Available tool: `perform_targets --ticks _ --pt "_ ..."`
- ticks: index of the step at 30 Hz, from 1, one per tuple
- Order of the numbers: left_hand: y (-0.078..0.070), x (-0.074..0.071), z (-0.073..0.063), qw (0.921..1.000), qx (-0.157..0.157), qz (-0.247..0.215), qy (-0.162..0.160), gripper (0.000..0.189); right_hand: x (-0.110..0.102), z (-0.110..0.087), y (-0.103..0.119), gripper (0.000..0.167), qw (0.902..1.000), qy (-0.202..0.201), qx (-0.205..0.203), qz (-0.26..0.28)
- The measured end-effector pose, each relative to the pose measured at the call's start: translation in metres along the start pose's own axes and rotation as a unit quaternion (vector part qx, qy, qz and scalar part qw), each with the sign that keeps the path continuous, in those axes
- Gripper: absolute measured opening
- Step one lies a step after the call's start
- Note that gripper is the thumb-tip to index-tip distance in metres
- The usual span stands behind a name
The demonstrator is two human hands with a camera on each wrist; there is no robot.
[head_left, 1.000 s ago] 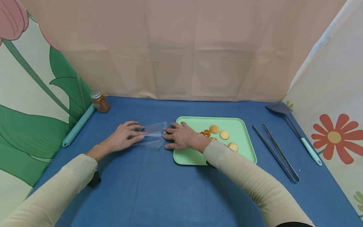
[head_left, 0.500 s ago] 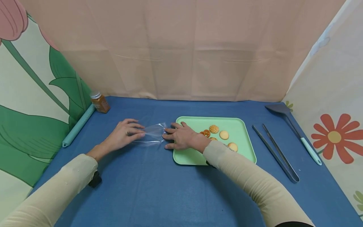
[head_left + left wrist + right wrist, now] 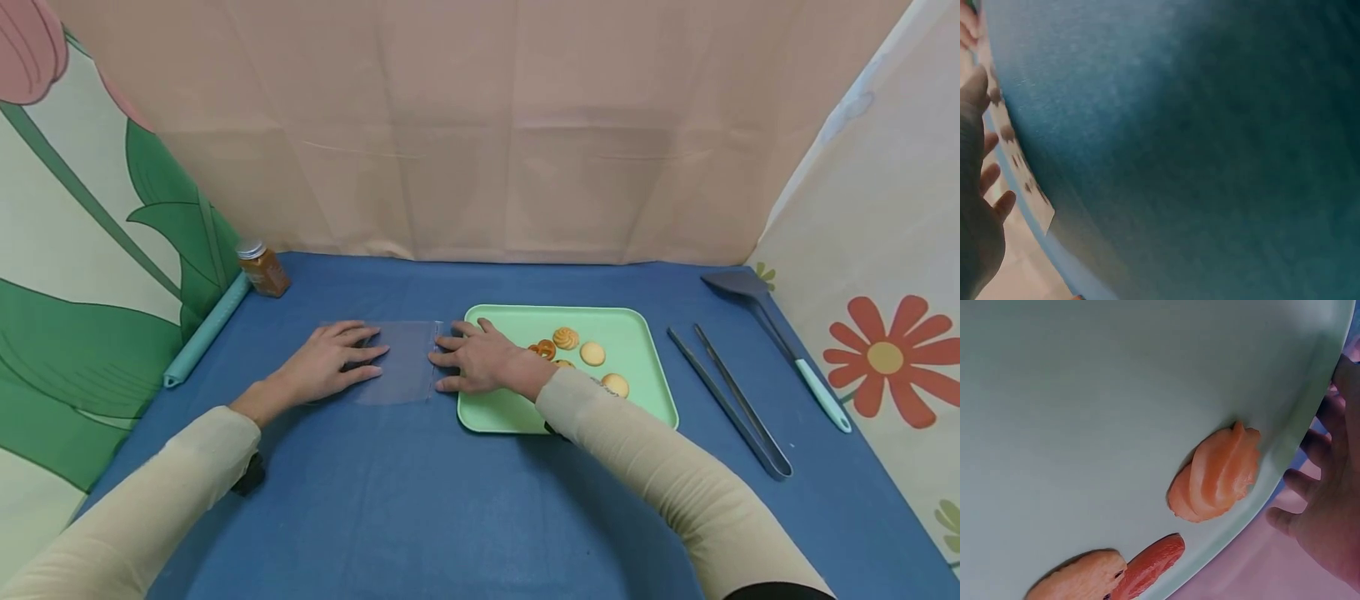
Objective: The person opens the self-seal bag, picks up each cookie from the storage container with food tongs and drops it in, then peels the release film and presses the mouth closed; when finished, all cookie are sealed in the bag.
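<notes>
A clear flat plastic bag (image 3: 408,362) lies on the blue cloth between the two hands. My left hand (image 3: 326,362) rests on its left part, fingers stretched out to the right. Across the bag's right edge, my right hand (image 3: 483,360) spreads its fingers, with the palm above the left side of a light green tray (image 3: 637,358). On the tray are a swirled cookie (image 3: 566,337), a pretzel (image 3: 546,349) and several round cookies (image 3: 592,353); my right forearm partly hides them. The left wrist view shows only part of my left hand (image 3: 982,206) at its edge.
Right of the tray lie metal tongs (image 3: 738,408), then a spatula (image 3: 780,342) with a mint handle. A jar (image 3: 264,271) with a silver lid and a teal roll (image 3: 208,331) are at the far left. A beige curtain (image 3: 487,133) hangs behind.
The bag was bunched and raised between the hands and now lies flatter and smoother. My left fingers, which pinched its near side, have straightened. The right hand has hardly moved.
</notes>
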State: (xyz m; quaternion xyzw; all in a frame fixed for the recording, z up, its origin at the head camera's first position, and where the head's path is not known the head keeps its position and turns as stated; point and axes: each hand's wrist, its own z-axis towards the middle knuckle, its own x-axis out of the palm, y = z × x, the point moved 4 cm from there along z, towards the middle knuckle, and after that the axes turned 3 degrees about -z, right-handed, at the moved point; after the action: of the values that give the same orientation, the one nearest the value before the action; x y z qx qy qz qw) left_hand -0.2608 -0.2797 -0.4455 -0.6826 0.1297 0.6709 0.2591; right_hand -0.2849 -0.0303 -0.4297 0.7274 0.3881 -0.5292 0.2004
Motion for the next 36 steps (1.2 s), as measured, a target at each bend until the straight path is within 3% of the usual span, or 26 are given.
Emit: perform_targets --ticks 10,15,23,32,36 --pt "-0.001 -0.002 0.006 0.9973 0.018 -0.018 -0.069 0.035 -0.003 0.001 -0.003 0.064 1.0000 -0.001 0.003 0.002" --pt "-0.006 -0.008 0.005 0.9935 0.012 -0.058 -0.098 0.030 -0.004 0.002 -0.002 0.064 1.0000 0.004 0.000 0.006" --pt "-0.014 -0.030 0.007 0.9785 0.014 -0.155 -0.135 0.024 -0.005 0.001 -0.002 0.063 1.0000 0.007 0.002 0.001" --pt "-0.012 -0.045 0.007 0.9659 -0.020 -0.182 -0.183 0.018 -0.004 -0.001 -0.002 0.062 0.9999 0.013 -0.001 0.006" --pt "-0.013 -0.054 0.006 0.9643 -0.018 -0.180 -0.194 0.015 -0.003 -0.001 -0.001 0.062 0.9999 0.010 -0.006 0.006"
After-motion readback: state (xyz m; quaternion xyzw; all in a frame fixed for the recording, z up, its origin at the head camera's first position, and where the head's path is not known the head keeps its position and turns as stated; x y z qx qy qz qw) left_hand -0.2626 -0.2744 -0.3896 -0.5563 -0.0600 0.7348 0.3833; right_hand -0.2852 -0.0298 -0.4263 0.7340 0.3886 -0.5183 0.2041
